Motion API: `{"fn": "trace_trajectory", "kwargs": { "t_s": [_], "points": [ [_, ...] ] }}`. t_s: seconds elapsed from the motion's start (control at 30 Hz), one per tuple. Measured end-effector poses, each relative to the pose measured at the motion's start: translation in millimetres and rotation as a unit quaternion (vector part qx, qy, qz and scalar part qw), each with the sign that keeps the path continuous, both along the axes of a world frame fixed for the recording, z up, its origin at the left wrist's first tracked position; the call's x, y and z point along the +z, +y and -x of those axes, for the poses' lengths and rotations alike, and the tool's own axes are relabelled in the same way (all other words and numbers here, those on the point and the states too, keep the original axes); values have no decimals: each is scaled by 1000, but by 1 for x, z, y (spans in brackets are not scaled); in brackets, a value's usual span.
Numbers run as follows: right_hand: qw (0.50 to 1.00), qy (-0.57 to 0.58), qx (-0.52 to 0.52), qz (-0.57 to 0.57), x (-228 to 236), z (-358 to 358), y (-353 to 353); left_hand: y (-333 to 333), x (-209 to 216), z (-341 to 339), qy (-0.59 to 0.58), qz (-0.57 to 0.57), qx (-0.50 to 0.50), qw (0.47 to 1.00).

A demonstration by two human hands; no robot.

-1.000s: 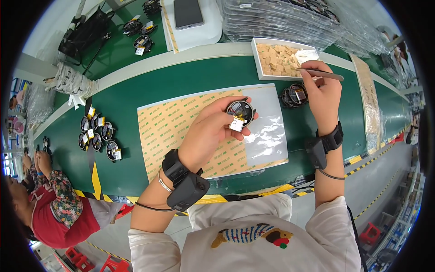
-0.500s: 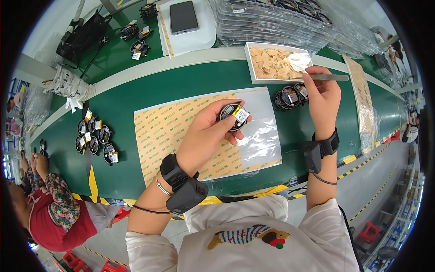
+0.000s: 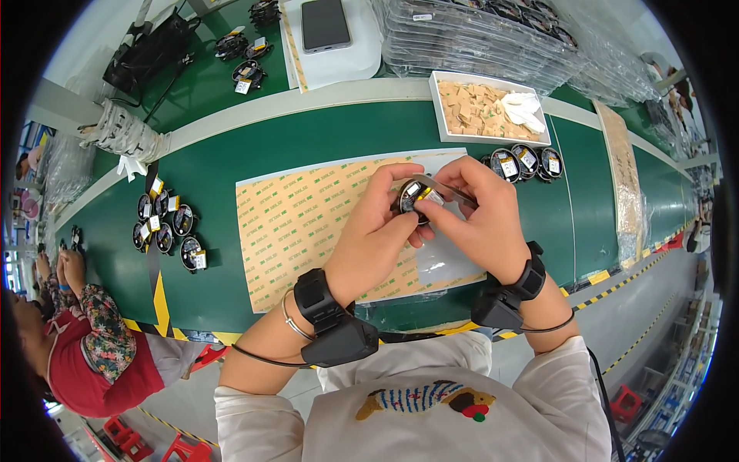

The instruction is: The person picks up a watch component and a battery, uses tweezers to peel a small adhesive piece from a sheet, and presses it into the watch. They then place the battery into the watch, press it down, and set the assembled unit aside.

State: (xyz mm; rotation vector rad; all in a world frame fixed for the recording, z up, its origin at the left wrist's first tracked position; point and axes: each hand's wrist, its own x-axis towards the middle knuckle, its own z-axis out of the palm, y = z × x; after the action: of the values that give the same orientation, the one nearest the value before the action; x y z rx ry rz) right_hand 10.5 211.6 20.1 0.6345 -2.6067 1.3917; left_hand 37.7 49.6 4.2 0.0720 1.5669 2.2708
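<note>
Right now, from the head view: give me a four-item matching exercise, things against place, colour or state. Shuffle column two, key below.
Column one
1. phone
2. tweezers
3. round module
4. open box

Column two
A. held by the left hand
B. white-walled, with small tan pieces inside
C. slim and grey, in the right hand
D. dark-faced, near the top edge of the view

Right pairs: 1-D, 2-C, 3-A, 4-B

Round device (image 3: 411,197) in left hand (image 3: 374,231)
</note>
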Motion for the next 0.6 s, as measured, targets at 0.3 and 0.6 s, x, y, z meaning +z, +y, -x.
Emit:
{"fn": "trace_trajectory", "kwargs": {
  "t_s": [0.3,0.6],
  "points": [
    [996,-82,-20,-3,-1,-1,6,3,-2,-1,4,37,26,999],
    [996,53,40,-62,0,-1,2,0,-6,-1,18,39,28,999]
  ]
}}
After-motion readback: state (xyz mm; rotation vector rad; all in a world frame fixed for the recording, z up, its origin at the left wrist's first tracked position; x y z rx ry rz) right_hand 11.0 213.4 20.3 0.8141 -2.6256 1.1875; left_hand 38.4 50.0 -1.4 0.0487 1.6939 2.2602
